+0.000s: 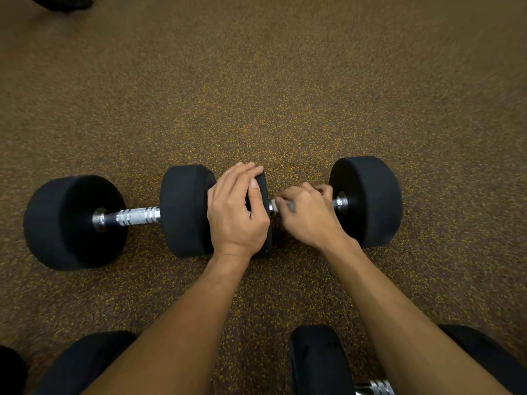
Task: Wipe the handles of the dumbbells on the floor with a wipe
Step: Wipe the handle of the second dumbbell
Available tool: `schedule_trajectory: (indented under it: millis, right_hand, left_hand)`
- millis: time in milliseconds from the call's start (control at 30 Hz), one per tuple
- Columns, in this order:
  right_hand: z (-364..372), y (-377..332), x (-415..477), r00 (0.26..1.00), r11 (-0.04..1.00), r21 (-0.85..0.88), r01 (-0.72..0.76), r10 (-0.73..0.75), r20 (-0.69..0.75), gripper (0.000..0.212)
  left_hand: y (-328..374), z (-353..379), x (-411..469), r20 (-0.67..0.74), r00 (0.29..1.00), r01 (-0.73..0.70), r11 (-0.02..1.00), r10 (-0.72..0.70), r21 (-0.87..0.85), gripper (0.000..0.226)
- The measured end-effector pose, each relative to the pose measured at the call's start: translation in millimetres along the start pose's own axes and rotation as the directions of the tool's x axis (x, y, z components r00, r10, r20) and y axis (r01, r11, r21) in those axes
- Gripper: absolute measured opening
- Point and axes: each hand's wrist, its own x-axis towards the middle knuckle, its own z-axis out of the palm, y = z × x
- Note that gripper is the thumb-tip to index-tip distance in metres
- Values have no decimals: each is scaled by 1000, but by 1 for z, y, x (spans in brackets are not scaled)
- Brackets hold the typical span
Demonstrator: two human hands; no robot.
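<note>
Warm dim light; blurred, stretched edges

Bare left forearm [182, 317], bare right forearm [399, 309]

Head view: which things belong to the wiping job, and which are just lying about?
Job:
- white wipe, gripped by the right hand round a chrome handle
- black round-headed dumbbell on the right, its inner head held by the left hand
- black round-headed dumbbell on the left, chrome handle bare
- nearer black dumbbells at the bottom edge, probably

Lying about:
- dark object, top left corner, unidentifiable
</note>
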Motion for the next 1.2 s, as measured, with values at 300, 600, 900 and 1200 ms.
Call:
schedule_trajectory:
  millis: [300,600,900,1200]
  right_hand:
    - [-6,1,5,1000,998,-56,8,-7,16,32]
    - [-3,-3,7,999,998,-30,47,-47,-5,29]
    - [7,0,-3,989,997,3,76,-75,-127,28]
    - [5,7,-12,957,994,72,85,-61,-283,24]
  left_hand:
    - [-1,1,2,4,1000,7,1000,-7,1,35]
    - [-1,1,1,0,1000,4,1000,-4,-7,34]
    - [-1,1,1,7,1000,2,1000,-2,-8,34]
    - [0,0,1,5,1000,5,1000,-5,-1,34]
